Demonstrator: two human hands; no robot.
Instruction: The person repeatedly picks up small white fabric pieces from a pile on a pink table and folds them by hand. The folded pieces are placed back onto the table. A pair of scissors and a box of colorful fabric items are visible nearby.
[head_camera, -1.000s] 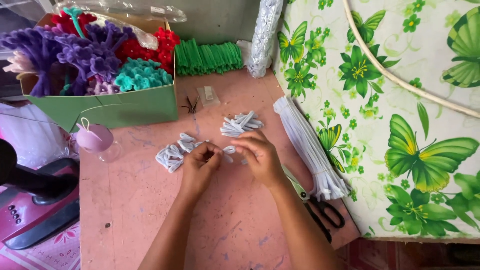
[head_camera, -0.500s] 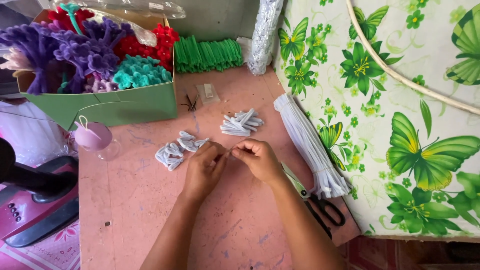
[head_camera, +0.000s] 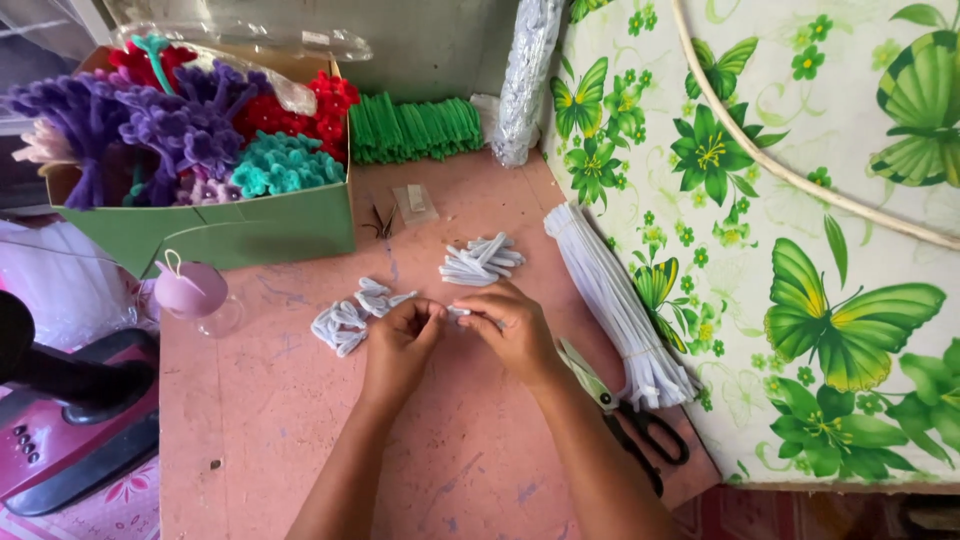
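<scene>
At desk centre, left hand and right hand each keep a pinching grip on one short white pipe cleaner piece between fingertips; slack could let it slip among folded pieces, judged minor.

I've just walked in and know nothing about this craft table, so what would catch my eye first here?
Probably the green box at the far left, heaped with fluffy purple, red and teal pipe-cleaner flowers. At the middle of the pink table, the left hand and right hand meet around a short white pipe-cleaner piece. On the right hangs a cloth with big green butterflies.
</scene>
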